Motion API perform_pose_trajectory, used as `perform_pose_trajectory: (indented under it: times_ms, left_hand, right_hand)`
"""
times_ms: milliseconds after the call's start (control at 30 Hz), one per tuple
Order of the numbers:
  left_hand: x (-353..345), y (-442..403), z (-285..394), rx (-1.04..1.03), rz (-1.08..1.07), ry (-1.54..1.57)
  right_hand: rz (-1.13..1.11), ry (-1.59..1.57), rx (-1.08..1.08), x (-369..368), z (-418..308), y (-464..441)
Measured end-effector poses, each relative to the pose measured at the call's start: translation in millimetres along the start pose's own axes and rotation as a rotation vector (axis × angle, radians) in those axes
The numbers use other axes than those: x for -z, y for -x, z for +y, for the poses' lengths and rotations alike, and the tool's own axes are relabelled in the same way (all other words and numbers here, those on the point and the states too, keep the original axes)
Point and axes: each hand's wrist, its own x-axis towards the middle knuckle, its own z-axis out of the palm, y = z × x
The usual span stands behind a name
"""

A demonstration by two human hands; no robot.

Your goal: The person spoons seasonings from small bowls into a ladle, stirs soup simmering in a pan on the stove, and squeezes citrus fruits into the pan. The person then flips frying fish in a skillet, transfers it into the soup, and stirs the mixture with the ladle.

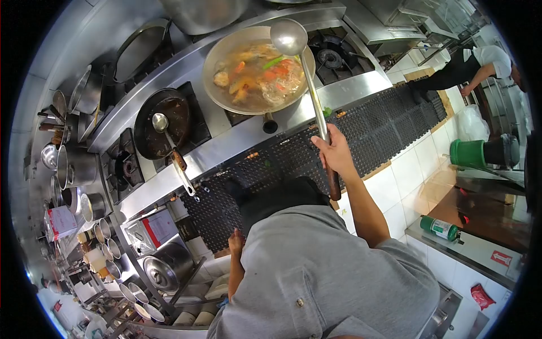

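My right hand [336, 151] is closed around the long handle of a metal ladle [289, 37]. The ladle's bowl is over the upper right rim of a large pan [210, 85], which holds broth with orange and green pieces. My left hand [236, 242] hangs low beside my body, its fingers curled; whether anything is in them is too small to tell. Left of the large pan, a dark wok [148, 121] sits on the stove with a metal spoon [160, 122] resting in it, the spoon's handle over the stove's front edge.
An unlit-looking burner [330, 56] lies right of the large pan. Pots [77, 164] and bowls stand at the left. Another person [491, 62] is at the upper right, near a green bin [467, 152]. A green canister [439, 227] lies on the right counter.
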Motion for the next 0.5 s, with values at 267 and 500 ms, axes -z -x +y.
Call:
perform_pose_trajectory:
  times_ms: [267, 500]
  left_hand:
    - [-8, -6, -25, -0.111, -0.029, -0.141]
    - [-13, 20, 12, 0.07, 0.084, -0.11]
  right_hand:
    - [-0.113, -0.139, -0.024, 11, 21, -2]
    - [-0.006, 0.025, -0.063, -1, 26, 8]
